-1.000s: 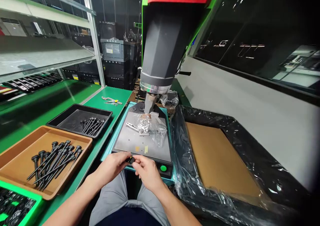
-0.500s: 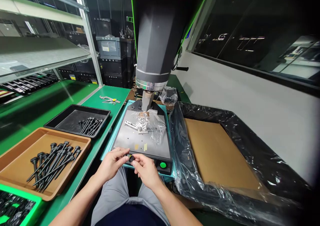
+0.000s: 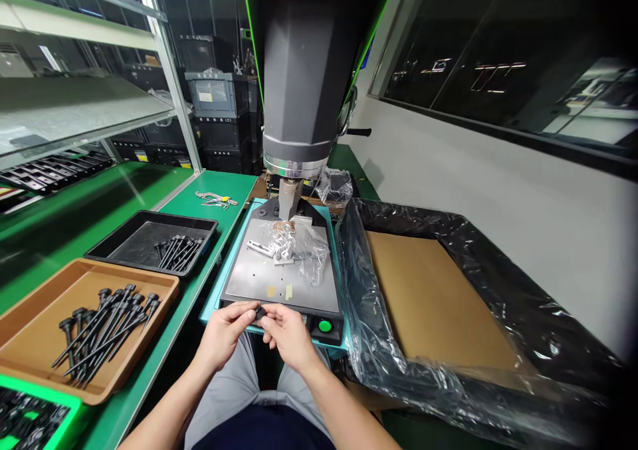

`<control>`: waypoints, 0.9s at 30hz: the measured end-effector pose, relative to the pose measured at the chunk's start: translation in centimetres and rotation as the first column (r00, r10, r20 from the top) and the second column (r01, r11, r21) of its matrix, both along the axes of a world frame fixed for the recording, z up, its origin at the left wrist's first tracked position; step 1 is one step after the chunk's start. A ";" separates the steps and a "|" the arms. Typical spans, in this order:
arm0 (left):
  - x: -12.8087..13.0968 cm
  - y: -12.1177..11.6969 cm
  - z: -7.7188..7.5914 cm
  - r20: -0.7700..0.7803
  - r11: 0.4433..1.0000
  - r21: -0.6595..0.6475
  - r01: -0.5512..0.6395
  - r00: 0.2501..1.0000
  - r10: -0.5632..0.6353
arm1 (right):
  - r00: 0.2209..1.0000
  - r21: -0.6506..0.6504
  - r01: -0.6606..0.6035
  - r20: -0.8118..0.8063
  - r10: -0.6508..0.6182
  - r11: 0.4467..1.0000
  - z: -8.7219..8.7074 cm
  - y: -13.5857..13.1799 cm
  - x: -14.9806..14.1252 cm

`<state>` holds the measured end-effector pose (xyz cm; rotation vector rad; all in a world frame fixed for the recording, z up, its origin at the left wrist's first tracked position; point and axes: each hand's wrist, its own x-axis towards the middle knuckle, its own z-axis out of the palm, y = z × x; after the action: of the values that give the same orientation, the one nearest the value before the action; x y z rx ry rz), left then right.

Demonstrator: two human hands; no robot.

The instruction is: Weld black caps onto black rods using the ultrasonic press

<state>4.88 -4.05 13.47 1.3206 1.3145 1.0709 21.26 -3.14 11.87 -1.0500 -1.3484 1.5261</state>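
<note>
Between my two hands, just in front of the machine's base, is a small black part (image 3: 260, 312), mostly covered by my fingers. My left hand (image 3: 225, 331) pinches it from the left, thumb and forefinger together. From the other side my right hand (image 3: 288, 334) grips it with thumb and fingertips. Behind my hands lies the press's metal plate (image 3: 249, 280), carrying a small fixture wrapped in clear plastic film (image 3: 312, 257). The press head (image 3: 299, 84) hangs above, its horn (image 3: 288, 201) pointing down at the wrapped fixture.
A green button (image 3: 325, 326) sits right of my hands. On the left bench are a brown tray (image 3: 30, 290) of long-stemmed black parts, a black tray (image 3: 129, 237) with similar ones, and a green bin (image 3: 64, 413). At right stands a plastic-lined box (image 3: 366, 324) with cardboard inside.
My hands have drawn slightly closer together around the small black part, which seems to have turned a little. The camera view has shifted slightly. The trays and press stand as before.
</note>
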 end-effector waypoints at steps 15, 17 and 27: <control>-0.5 0.5 0.0 0.008 0.990 0.066 0.122 0.992 -0.123 | 0.994 -0.057 0.052 -0.096 -0.057 0.997 -0.1 -0.4 -0.1; -0.3 0.4 -0.2 -0.013 0.985 0.097 0.146 0.989 -0.146 | 0.987 -0.119 0.034 -0.155 -0.052 0.992 0.1 -0.1 0.0; 1.8 0.6 -1.5 0.038 0.987 0.028 0.161 0.986 -0.162 | 0.962 -0.080 0.142 -0.225 -0.157 0.987 -1.5 0.8 0.2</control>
<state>6.70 -3.44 11.92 1.3919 1.1467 0.9995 21.42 -2.30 10.42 -0.9567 -1.0432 1.5338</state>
